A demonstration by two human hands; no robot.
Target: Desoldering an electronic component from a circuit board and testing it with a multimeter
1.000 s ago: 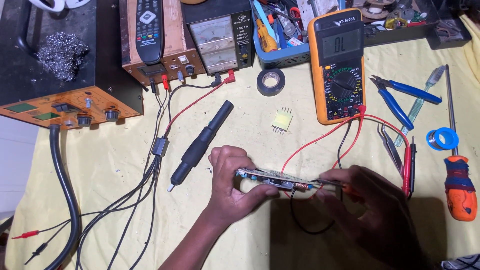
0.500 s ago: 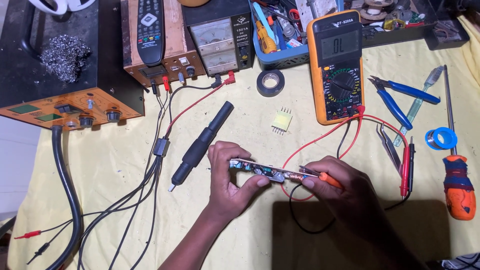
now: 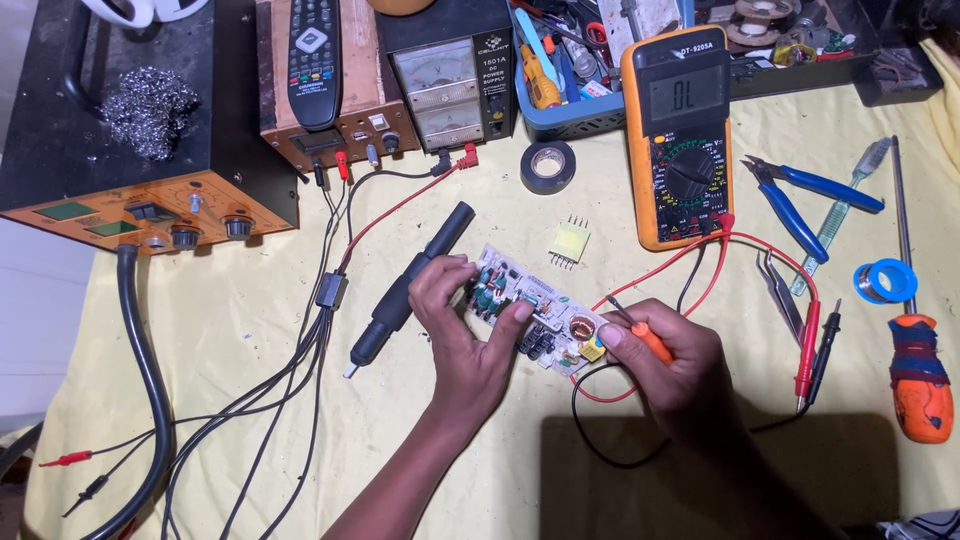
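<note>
My left hand (image 3: 462,335) grips a small white circuit board (image 3: 535,318) with green and black parts and a copper coil, tilted so its component face shows. My right hand (image 3: 672,368) holds an orange-handled tool (image 3: 648,340), its thin dark tip pointing up and left beside the board's right end. A red and a black lead loop under my right hand toward the orange multimeter (image 3: 686,135) behind it. A black soldering handpiece (image 3: 408,285) lies just left of my left hand.
A small yellow transformer (image 3: 568,243) and a black tape roll (image 3: 548,166) lie behind the board. Blue pliers (image 3: 800,200), tweezers, red and black probes (image 3: 812,345) and an orange screwdriver (image 3: 918,375) lie at right. Bench supply (image 3: 445,75), remote and soldering station (image 3: 150,170) stand at back.
My left hand has turned the board from edge-on to face-up and lifted it slightly away from me. My right hand shifted with the orange tool to the board's right end.
</note>
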